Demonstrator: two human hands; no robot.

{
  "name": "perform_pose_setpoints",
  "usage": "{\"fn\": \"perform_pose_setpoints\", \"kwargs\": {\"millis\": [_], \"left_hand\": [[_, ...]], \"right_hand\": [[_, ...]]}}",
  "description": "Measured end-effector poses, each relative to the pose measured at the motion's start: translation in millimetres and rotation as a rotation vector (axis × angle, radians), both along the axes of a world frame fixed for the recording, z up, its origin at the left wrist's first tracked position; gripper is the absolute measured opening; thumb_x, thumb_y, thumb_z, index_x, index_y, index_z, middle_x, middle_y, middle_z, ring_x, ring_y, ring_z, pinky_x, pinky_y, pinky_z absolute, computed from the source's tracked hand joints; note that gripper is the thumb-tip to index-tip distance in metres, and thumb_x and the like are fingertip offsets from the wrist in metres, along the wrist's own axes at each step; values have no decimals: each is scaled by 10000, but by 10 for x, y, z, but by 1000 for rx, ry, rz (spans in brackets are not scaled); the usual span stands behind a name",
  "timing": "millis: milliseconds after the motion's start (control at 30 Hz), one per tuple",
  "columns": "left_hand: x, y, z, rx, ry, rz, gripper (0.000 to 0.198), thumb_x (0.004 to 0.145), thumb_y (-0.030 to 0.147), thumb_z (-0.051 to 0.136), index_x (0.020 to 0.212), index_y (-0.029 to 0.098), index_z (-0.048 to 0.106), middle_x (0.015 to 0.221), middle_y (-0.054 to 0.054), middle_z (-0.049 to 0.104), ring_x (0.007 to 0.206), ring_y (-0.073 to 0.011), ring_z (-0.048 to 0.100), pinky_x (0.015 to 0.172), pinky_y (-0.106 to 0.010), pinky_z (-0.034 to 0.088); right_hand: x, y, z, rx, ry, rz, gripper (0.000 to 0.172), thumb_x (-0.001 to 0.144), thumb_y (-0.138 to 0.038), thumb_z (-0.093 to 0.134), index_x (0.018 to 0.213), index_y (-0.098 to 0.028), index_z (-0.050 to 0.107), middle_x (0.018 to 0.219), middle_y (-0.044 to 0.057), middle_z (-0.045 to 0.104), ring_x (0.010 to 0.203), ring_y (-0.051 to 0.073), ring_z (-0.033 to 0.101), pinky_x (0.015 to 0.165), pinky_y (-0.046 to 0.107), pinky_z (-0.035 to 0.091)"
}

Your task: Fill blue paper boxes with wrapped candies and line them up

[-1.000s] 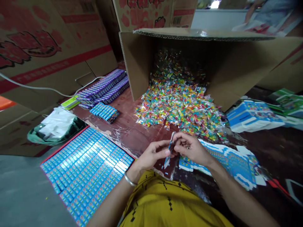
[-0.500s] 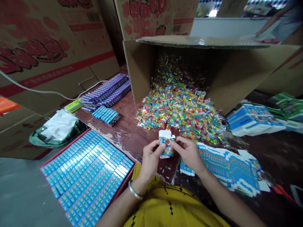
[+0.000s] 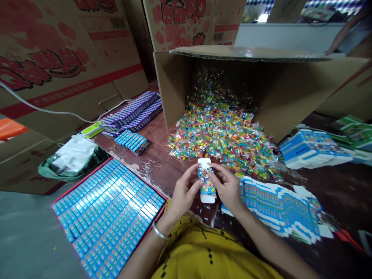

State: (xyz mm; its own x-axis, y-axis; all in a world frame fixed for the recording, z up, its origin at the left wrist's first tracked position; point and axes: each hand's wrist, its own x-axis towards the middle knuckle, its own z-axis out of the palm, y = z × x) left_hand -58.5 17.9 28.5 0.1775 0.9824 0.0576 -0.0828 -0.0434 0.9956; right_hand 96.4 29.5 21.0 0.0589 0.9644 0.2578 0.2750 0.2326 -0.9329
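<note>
A small blue candy box (image 3: 207, 182) with white end flaps standing out at top and bottom is held between both hands, just above the table. My left hand (image 3: 186, 188) grips its left side with thumb and fingers, and a metal bangle circles that wrist. On the opposite side my right hand (image 3: 228, 186) is closed on the box, its thumb lying across the printed front. Behind the hands, wrapped colourful candies (image 3: 221, 131) spill from a carton on its side. Flat blue unfolded boxes (image 3: 276, 205) lie beside my right forearm.
A red-edged tray of blue boxes (image 3: 110, 217) is at left. Behind it are a short row of blue boxes (image 3: 132, 142), purple boxes (image 3: 130, 112) and a green bag (image 3: 46, 170) with white pieces. The open carton (image 3: 290, 97) stands ahead; stacked flat boxes (image 3: 314, 149) lie right.
The box has turned from a flatter, partly covered shape to an opened-out one, with its lower white flap now showing. Both hands have shifted slightly around it.
</note>
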Motion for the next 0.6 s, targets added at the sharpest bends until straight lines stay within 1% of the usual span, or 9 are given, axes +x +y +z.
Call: {"fn": "perform_pose_setpoints", "kwargs": {"millis": [100,200,300,400,500,600], "left_hand": [[-47,9,30,-40,-15,-103,373,871,306,630,1214,194,536,1071,-68,631,890,-164,615,785,-261,498],[-46,-9,25,-75,-50,-130,309,880,293,618,1161,190,538,1024,-53,624,886,-155,597,785,-248,482],[-33,-31,15,-114,-95,-126,303,886,295,608,1159,188,531,986,-45,624,853,-146,589,756,-235,472],[-32,-50,30,-122,-109,-108,312,885,301,606,1165,186,532,1004,-53,632,877,-160,594,762,-243,473],[-43,-67,57,-101,-88,-101,295,897,280,584,1172,185,534,1034,-61,636,940,-178,597,818,-264,476],[-41,-82,69,-80,-55,-95,276,908,264,560,1171,187,534,1082,-68,628,1013,-195,592,885,-292,471]], "right_hand": [[36,20,21,45,-42,30,104,888,-318,603,918,-241,666,873,33,609,741,168,596,655,284,476],[67,60,82,71,-61,79,137,880,-302,609,778,-222,652,963,57,629,838,188,619,707,298,487],[85,100,127,10,-7,151,160,867,-312,630,744,-214,660,1076,77,659,900,209,643,749,317,505],[101,136,123,-65,66,192,155,847,-336,660,754,-212,673,1039,81,692,887,222,661,769,337,517],[118,168,97,-44,64,188,159,829,-334,685,727,-213,678,973,74,703,880,224,666,794,348,512],[116,175,79,-3,11,184,180,830,-338,684,699,-215,672,962,70,697,889,223,665,799,347,513]]}}
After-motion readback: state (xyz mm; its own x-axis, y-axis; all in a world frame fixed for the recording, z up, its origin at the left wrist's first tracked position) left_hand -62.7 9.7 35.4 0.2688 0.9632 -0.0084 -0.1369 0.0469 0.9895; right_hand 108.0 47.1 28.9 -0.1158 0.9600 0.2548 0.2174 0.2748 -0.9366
